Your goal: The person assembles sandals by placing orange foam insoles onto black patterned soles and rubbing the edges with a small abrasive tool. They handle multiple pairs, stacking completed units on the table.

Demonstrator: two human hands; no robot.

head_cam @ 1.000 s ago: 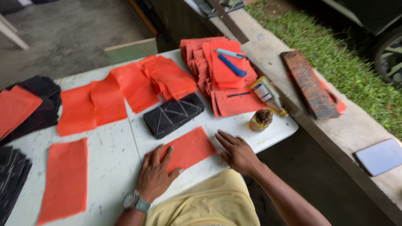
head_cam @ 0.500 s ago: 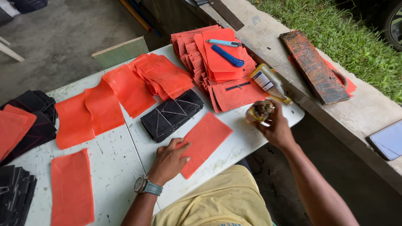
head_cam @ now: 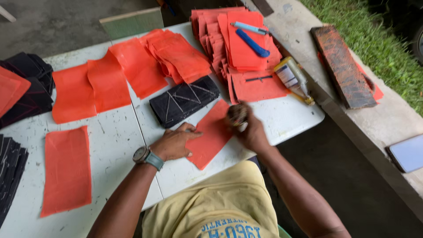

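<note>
On the white folding table (head_cam: 110,145), going left to right: a single orange sheet (head_cam: 66,169) lies flat at the near left, well apart from the hands. The left hand (head_cam: 176,143), a watch (head_cam: 147,157) on its wrist, lies palm-down with fingers spread, pressing the near left edge of the orange fabric piece (head_cam: 211,134); it pins the piece and grasps nothing. That piece lies with its long axis running from near left to far right, its far end just beside a black stitched panel (head_cam: 183,101). Over that far right end sits the right hand (head_cam: 251,130), curled around a small dark round object (head_cam: 237,114), blurred, possibly a brush or tin. The right hand is thus nearer the far corner, the left the near edge. Farther right lie an orange stack (head_cam: 242,53), a blue cutter (head_cam: 252,43) and a glue bottle (head_cam: 293,79).
</note>
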